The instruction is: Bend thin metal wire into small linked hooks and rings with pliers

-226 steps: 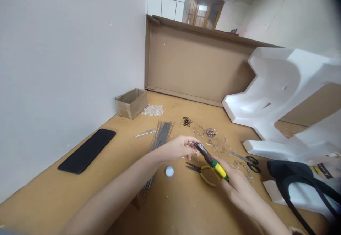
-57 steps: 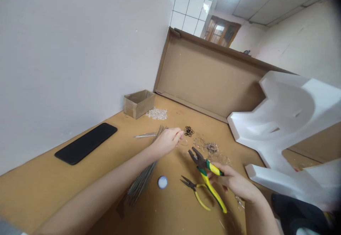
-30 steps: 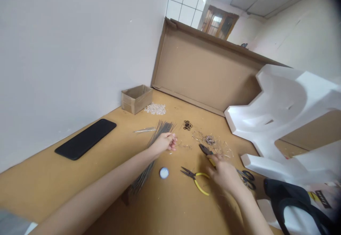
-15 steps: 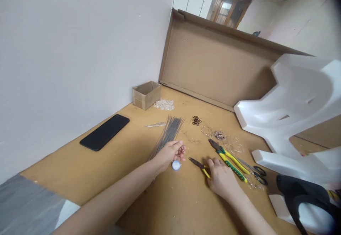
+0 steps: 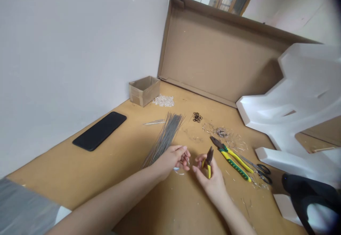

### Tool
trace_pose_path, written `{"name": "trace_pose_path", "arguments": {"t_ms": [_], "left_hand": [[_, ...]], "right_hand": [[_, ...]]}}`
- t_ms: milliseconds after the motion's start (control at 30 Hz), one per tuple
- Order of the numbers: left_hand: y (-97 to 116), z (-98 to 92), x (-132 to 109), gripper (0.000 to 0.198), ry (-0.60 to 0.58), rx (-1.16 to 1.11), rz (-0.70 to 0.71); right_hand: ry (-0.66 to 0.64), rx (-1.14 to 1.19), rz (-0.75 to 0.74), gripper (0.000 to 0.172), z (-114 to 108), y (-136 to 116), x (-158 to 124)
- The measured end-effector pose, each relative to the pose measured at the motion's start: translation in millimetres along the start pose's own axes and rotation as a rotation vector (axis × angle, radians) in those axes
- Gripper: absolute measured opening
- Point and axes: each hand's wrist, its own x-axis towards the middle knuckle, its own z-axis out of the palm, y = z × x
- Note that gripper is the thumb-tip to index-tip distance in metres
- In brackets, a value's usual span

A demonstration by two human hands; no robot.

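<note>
My left hand (image 5: 176, 158) is closed in a pinch on a thin piece of wire (image 5: 189, 161), of which only a short shiny bit shows at the fingertips. Partly covered by that hand, a small blue-and-white round piece (image 5: 176, 168) lies on the table. A bundle of straight grey wires (image 5: 165, 139) fans out just beyond the left hand and forearm. My right hand (image 5: 213, 180) is wrapped around small yellow-handled pliers (image 5: 209, 158), their dark jaws pointing up. The two hands are close together but apart.
Larger yellow-green pliers (image 5: 231, 159) and scissors (image 5: 262, 171) lie right, near wire scraps (image 5: 222, 132) and black rings (image 5: 197, 117). Farther back are a small cardboard box (image 5: 144, 92) and silvery bits (image 5: 163, 100). A black phone (image 5: 99, 131) lies left; white foam (image 5: 301, 92) stands right.
My right hand has lifted the small pliers off the table and brought them leftward, jaws now upward. The left hand has shifted slightly, now covering more of the blue-and-white piece.
</note>
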Motion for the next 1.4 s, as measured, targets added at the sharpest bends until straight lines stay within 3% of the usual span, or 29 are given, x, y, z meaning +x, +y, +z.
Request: {"name": "trace_pose_path", "arguments": {"t_ms": [167,367,567,700,833,933,1167,1400], "left_hand": [[-5.5,5.8,-4.3,0.037,-0.004,0.022,-0.012],[-7.8,5.3,-3.6,0.035,0.004,0.005,-0.021],[-9.6,9.0,-4.3,0.035,0.026,-0.035,-0.029],[-9.4,11.5,-6.0,0.036,0.016,0.086,0.030],[-8.9,13.0,-7.4,0.037,0.014,0.178,0.099],[-9.7,12.3,-7.8,0.037,0.017,0.245,0.104],[-5.8,11.9,-8.9,0.036,-0.048,0.375,0.094],[-2.1,11.5,-8.5,0.030,-0.163,0.442,0.027]], "right_hand": [[-0.040,-0.023,-0.196,0.018,4.8,8.0,-4.6],[-0.086,-0.045,-0.173,0.016,7.2,11.2,-7.2],[-0.117,-0.039,-0.285,0.019,7.0,12.3,-8.2],[-0.022,0.081,-0.083,0.005,3.7,8.5,-7.7],[-0.012,0.430,0.150,0.017,1.0,5.7,-3.2],[-0.017,0.528,0.182,0.022,-0.6,4.7,-1.4],[-0.004,0.519,0.143,0.015,-5.6,8.2,-2.4],[-0.001,0.815,0.256,0.019,-9.7,10.3,2.7]]}}
